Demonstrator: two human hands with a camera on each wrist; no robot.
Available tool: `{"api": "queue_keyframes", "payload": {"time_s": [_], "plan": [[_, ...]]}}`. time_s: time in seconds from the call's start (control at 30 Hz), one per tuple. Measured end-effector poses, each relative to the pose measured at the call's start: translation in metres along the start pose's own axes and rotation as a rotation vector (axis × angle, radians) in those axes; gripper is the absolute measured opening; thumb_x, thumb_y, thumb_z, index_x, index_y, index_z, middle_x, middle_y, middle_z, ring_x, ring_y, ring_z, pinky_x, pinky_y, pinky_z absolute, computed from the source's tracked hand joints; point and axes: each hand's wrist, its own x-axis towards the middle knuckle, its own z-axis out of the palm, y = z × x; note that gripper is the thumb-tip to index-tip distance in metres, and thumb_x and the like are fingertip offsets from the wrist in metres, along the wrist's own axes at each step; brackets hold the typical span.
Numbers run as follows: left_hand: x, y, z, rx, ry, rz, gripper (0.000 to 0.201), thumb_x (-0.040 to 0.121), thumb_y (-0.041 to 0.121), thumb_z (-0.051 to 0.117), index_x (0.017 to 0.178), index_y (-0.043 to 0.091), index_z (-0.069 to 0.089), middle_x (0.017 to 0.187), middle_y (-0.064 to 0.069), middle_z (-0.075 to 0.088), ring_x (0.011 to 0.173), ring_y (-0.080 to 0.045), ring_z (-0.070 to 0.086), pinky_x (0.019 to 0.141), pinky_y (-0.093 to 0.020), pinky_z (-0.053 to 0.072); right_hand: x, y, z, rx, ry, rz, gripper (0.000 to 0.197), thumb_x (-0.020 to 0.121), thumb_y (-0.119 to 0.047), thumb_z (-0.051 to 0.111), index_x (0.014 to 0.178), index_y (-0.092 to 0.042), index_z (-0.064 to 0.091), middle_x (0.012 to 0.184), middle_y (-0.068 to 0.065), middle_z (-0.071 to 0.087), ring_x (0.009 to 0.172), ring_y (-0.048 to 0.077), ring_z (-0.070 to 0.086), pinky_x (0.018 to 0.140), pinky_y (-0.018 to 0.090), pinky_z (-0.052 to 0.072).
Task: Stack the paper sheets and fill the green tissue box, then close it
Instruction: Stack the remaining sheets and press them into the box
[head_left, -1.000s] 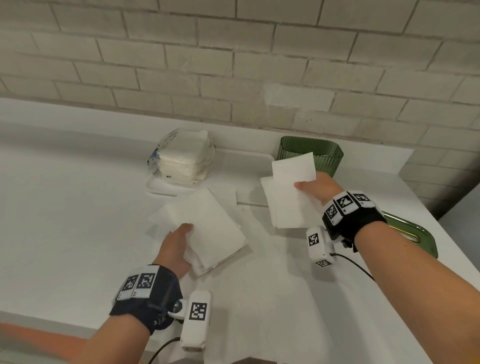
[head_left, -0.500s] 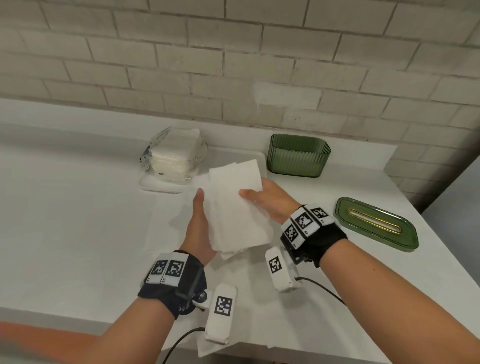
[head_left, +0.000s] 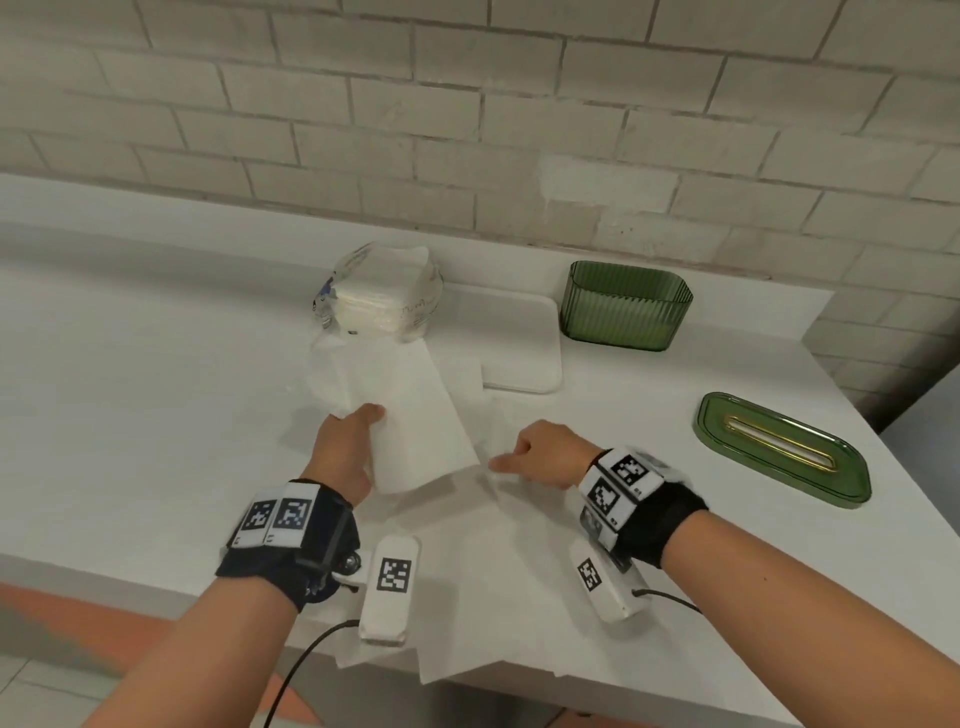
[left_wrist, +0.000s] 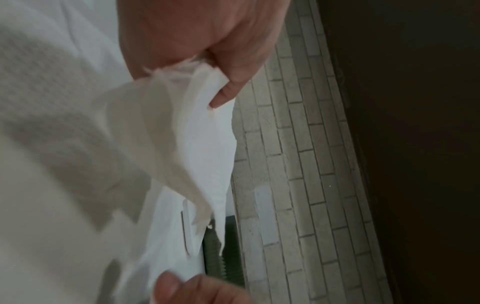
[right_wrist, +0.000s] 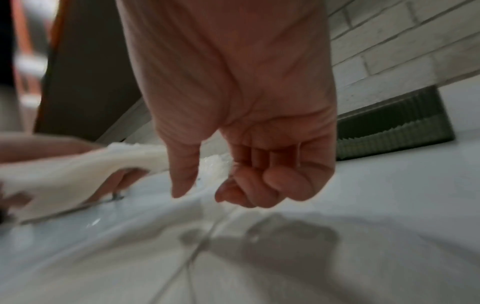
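My left hand (head_left: 353, 447) grips a stack of white paper sheets (head_left: 410, 415) by its near edge, above the counter; in the left wrist view the thumb (left_wrist: 228, 90) pinches the stack (left_wrist: 207, 144). My right hand (head_left: 540, 460) hovers low over loose sheets (head_left: 493, 597) spread toward the counter's front edge. Its fingers are curled and its thumb points left, with nothing held (right_wrist: 221, 191). The green ribbed tissue box (head_left: 626, 306) stands open and empty-looking at the back right. Its green lid (head_left: 779, 447) with a gold slot lies flat to the right.
A plastic-wrapped pack of tissues (head_left: 382, 296) sits on a white tray (head_left: 519, 343) by the brick wall. Some loose sheets overhang the counter's front edge (head_left: 467, 675). The counter ends just right of the lid.
Both hands held the stack together half a second ago. The right hand has let go and dropped to the right, over the loose sheets. The left hand keeps the stack alone.
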Motion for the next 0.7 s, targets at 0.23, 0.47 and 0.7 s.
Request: {"api": "queue_keyframes", "payload": {"time_s": [0.23, 0.47, 0.7], "plan": [[0.000, -0.002, -0.025, -0.053, 0.043, -0.004, 0.040, 0.090, 0.009, 0.053, 0.130, 0.008, 0.051, 0.122, -0.012, 0.061, 0.106, -0.029, 0.058, 0.088, -0.041, 0.048, -0.009, -0.008, 0.041, -0.240, 0.007, 0.012, 0.050, 0.074, -0.055, 0.067, 0.091, -0.014, 0.045, 0.083, -0.001, 0.050, 0.076, 0.019, 0.052, 0.053, 0.025, 0.037], [0.000, -0.010, -0.027, -0.052, 0.027, -0.051, 0.037, 0.090, 0.010, 0.054, 0.128, 0.007, 0.053, 0.119, -0.013, 0.062, 0.101, -0.029, 0.059, 0.081, -0.038, 0.049, 0.009, 0.002, 0.016, -0.244, 0.022, 0.136, 0.056, 0.078, -0.037, 0.071, 0.119, -0.005, 0.051, 0.117, 0.010, 0.059, 0.107, 0.025, 0.058, 0.085, 0.029, 0.045], [0.004, -0.014, -0.019, -0.039, -0.013, -0.046, 0.037, 0.091, 0.009, 0.052, 0.128, 0.008, 0.053, 0.121, -0.012, 0.061, 0.106, -0.030, 0.057, 0.091, -0.042, 0.047, 0.017, 0.018, -0.005, 0.018, 0.082, 0.130, 0.029, 0.081, -0.017, 0.069, 0.065, -0.022, 0.046, 0.084, -0.002, 0.055, 0.082, 0.014, 0.051, 0.059, 0.019, 0.038]]}}
